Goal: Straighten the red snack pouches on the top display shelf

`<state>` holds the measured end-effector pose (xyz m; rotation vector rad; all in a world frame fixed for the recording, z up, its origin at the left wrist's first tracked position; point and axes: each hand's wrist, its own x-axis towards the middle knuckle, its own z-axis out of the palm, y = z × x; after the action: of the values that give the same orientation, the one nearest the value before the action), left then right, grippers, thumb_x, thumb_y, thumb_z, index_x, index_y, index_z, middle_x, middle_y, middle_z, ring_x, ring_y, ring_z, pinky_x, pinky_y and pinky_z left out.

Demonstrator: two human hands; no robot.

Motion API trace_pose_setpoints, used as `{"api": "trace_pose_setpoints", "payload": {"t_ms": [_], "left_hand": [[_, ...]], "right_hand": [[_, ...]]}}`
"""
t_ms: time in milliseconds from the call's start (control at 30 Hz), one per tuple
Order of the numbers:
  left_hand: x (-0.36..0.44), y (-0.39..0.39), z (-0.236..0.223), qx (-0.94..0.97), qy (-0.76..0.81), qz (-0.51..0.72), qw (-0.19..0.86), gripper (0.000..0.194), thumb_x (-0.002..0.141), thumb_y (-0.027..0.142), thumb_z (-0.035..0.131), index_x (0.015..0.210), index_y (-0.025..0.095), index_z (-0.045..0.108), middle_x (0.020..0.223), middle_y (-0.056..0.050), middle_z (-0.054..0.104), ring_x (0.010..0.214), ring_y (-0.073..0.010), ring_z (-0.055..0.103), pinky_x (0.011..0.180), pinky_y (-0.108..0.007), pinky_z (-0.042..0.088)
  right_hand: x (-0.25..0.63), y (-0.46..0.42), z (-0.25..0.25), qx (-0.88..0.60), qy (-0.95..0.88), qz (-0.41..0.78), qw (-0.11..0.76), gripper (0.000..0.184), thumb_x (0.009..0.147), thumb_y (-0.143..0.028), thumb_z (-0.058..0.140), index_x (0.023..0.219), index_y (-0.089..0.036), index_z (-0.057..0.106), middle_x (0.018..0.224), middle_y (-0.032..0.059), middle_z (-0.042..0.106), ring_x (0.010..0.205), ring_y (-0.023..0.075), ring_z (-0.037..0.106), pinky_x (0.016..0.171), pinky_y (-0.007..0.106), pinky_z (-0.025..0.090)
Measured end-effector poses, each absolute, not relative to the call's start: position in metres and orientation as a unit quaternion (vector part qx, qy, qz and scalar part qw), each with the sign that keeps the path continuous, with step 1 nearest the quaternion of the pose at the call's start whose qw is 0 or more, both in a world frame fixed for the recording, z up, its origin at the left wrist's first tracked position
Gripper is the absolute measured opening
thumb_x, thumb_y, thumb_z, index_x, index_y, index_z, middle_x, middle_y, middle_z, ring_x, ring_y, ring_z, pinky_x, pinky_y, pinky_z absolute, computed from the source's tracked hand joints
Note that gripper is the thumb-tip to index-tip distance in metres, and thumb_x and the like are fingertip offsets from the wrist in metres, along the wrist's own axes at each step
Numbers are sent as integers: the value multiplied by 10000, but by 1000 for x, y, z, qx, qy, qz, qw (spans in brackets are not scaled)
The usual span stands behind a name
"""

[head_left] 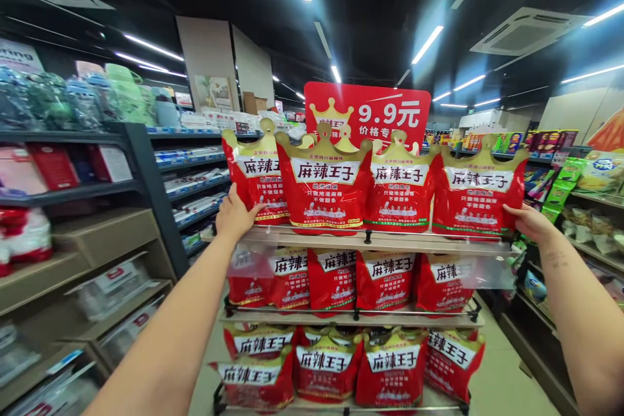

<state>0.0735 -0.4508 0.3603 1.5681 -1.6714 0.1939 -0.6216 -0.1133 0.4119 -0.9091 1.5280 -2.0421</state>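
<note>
A: Where are your hands against the top shelf (370, 242) of the snack rack?

B: Your left hand (234, 214) is at that shelf's left end, fingers spread and laid on the lower edge of the leftmost red snack bag (253, 175). Your right hand (529, 221) is at the shelf's right end, fingers open against the bottom outer corner of the rightmost red snack bag (475, 192). Neither grip is closed round anything; both hands are flat and apart, touching a bag's side.

A: And what lies between them?

B: Two more bags of the same kind: the front middle bag (324, 185) overlaps the leftmost one, and another bag (402, 185) stands just to its right. All four stand upright in a row, crown-shaped tops up, so the row's long axis runs along the shelf from your left hand to your right. Each hand is nearest the bag at its own end.

A: Anything above or below that shelf?

B: A red price sign (368, 110) reading 9.9 rises behind the row. Below the shelf, two lower tiers hold more of the same red bags (331, 279). Left of the rack is a grey shelving unit (141, 175) with boxed goods; right of it, shelves of other snack packets (592, 175).
</note>
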Motion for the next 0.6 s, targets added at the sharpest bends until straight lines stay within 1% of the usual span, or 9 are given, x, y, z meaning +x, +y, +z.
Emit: {"api": "trace_pose_setpoints", "payload": {"t_ms": [133,233,300,433,533,600], "left_hand": [[74,-450,361,620,-667,79,406,997,876,683,510,1537,44,126,1353,-332,459,1253,-462,501,1005,-558,444],[74,-450,362,618,-670,75,405,1008,867,666,552,1531,45,116,1359,-332,453,1260,-453,498,1008,-557,438],[74,-449,363,621,-669,69,402,1031,851,655,589,1531,48,106,1361,-332,452,1263,-454,499,1010,-565,434],[74,-447,364,627,-665,62,401,1049,831,644,624,1535,65,104,1376,-330,446,1287,-455,486,1018,-566,432],[74,-448,363,625,-665,68,403,1036,839,645,614,1535,65,110,1370,-326,455,1288,-453,489,1019,-556,438],[74,-449,361,624,-665,76,405,1030,849,657,591,1537,55,117,1359,-328,463,1276,-455,498,1011,-556,446]], "right_hand": [[-630,-112,402,-325,530,-753,216,226,876,-53,593,973,-208,726,1088,113,716,822,177,697,669,240,548],[-630,-109,399,-348,511,-753,224,220,882,-80,580,1006,-188,725,1146,137,693,851,181,696,654,249,533],[-629,-105,401,-358,518,-744,225,208,910,-140,578,1055,-188,718,1188,146,674,829,172,692,646,253,522],[-624,-100,405,-346,557,-729,194,230,966,-302,584,1165,-239,678,1263,128,635,808,138,683,625,239,497],[-617,-100,406,-325,584,-719,190,286,981,-394,573,1220,-254,645,1252,121,633,804,131,682,620,241,487],[-613,-101,406,-301,601,-717,185,317,968,-453,587,1209,-254,641,1220,111,641,783,129,678,640,251,491]]}}
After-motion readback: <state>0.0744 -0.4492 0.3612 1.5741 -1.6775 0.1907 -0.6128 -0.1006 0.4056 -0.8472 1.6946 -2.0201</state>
